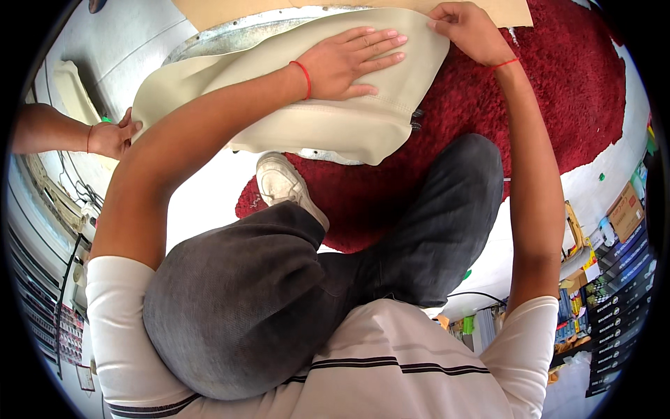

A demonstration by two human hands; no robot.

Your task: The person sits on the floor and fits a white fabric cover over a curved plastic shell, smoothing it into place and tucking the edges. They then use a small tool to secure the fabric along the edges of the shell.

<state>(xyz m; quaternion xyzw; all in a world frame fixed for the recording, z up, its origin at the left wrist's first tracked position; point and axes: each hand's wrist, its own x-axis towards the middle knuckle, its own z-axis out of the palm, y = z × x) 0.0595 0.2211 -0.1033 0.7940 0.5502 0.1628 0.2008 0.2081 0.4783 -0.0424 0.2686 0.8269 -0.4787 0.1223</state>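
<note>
A beige upholstery cover with a stitched seam lies across a panel whose grey, scuffed edge shows along the far side. My left hand rests flat on top of the cover, fingers spread. At the cover's far right corner, my right hand pinches the edge between thumb and fingers. A co-worker's hand reaches in from the left and touches the cover's left end. Small dark pieces stick out beneath the right edge.
A dark red shaggy rug lies under the right side, on a white floor. My white shoe is just below the cover. Brown board lies at the far edge. Boxes and shelved goods stand at right; cables run at left.
</note>
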